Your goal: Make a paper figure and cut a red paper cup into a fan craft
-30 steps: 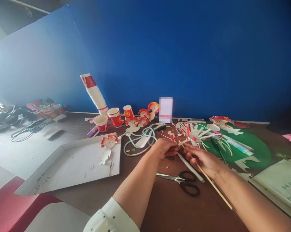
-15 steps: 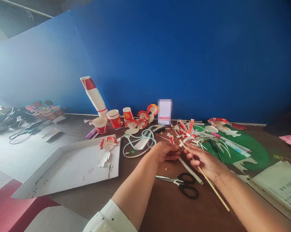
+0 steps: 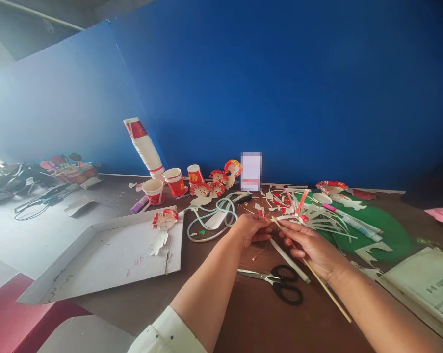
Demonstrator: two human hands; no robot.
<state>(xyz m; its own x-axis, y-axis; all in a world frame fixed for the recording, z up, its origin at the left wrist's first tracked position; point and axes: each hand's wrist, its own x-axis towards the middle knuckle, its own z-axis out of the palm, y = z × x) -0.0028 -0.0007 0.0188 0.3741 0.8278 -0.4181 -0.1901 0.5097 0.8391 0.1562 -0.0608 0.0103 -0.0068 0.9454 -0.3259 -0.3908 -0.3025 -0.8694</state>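
Note:
My right hand (image 3: 309,241) is closed round a thin wooden stick (image 3: 327,290), whose upper end shows between the fingertips. Beyond its fingers, a paper piece cut into red and white strips (image 3: 304,212) fans out and seems held there too. My left hand (image 3: 251,229) meets it with thumb and fingers pressed together; what it pinches is too small to make out. Below the hands lie black-handled scissors (image 3: 278,280) and a pale rod (image 3: 290,262) with a green end.
A white cardboard tray (image 3: 107,260) holds a paper doll (image 3: 165,223) at left. Behind are a leaning cup stack (image 3: 145,147), paper cups (image 3: 175,182), more paper dolls and a coiled cable (image 3: 195,234). Markers and scraps lie on a green mat (image 3: 394,228); a book (image 3: 423,279) is at right.
The strip-cut paper has turned and shifted to the right, its strips now fanning rightward. Both hands stay close together, with the stick's upper end slightly lower and further left.

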